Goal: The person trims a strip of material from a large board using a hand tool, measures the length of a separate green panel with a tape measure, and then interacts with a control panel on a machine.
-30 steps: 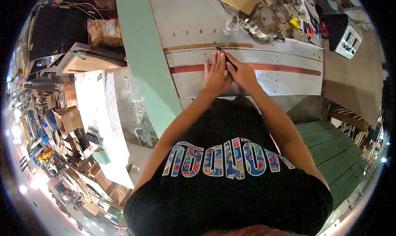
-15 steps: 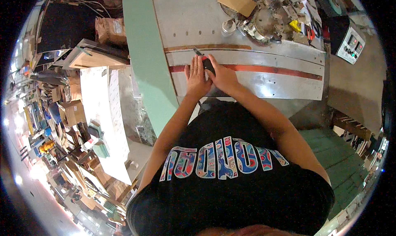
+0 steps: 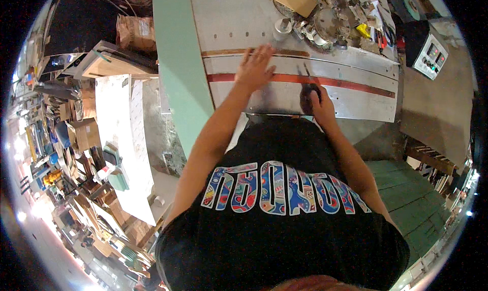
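Observation:
My left hand (image 3: 255, 71) is open over the metal bench (image 3: 223, 103), its fingers stretched away from me. The fingertips reach the brown strip (image 3: 223, 52), and the palm is beside a long red strip (image 3: 356, 86). My right hand (image 3: 323, 107) is closed around a dark-handled hand tool (image 3: 308, 94). The tool's thin tip points away from me, over the red strip. A dark shadow or reflection lies beside the tip, so I cannot tell its exact kind.
A pale green board (image 3: 178, 42) runs along the bench's left side. Farther back, a white cup (image 3: 282, 28) stands beside a cluttered round tray (image 3: 333, 29) and a brown board (image 3: 294, 0). A control box (image 3: 431, 56) is at the right. White sheets (image 3: 119, 133) lie at the left.
My hands have come apart from around the tool. The right hand has moved right and nearer to me with it, while the left has slid forward and spread flat.

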{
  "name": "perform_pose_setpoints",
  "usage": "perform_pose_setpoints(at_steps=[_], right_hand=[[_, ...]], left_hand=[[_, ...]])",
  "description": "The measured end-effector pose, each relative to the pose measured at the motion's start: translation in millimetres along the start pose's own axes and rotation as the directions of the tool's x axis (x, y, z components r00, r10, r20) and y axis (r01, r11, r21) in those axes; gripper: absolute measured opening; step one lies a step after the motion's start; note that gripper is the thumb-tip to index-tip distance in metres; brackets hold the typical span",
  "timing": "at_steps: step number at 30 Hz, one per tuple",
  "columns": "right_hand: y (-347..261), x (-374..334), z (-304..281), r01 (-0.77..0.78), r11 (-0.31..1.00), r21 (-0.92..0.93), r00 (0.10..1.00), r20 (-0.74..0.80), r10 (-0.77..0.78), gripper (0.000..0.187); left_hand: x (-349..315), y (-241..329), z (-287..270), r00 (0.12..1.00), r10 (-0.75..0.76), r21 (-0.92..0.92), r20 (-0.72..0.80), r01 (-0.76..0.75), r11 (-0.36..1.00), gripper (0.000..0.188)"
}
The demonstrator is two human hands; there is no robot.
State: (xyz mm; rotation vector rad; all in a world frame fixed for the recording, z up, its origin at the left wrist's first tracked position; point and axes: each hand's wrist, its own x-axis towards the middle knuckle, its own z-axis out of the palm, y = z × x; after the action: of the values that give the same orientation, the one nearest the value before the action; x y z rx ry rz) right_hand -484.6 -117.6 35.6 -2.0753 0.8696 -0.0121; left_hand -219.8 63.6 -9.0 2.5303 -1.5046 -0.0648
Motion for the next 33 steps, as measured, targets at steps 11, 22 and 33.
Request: perform_pose_setpoints(at_steps=[11, 22, 33], right_hand=[[-12, -12, 13, 0.163, 0.986, -0.026, 0.987, -0.013, -0.163, 0.058], [-90, 58, 73, 0.233, 0.904, -0.359, 0.959, -0.071, -0.276, 0.043], [-89, 53, 34, -0.058, 0.936, -0.348, 0.995, -0.094, 0.026, 0.048]], left_hand=[[25, -2, -39, 0.998, -0.047, 0.119, -0.034, 0.051, 0.992, 0.078], [-19, -60, -40, 0.953, -0.302, 0.1, 0.001, 0.301, 0.948, 0.074], [-22, 75, -9, 0.981, 0.17, -0.184, 0.091, -0.151, 0.971, 0.084]])
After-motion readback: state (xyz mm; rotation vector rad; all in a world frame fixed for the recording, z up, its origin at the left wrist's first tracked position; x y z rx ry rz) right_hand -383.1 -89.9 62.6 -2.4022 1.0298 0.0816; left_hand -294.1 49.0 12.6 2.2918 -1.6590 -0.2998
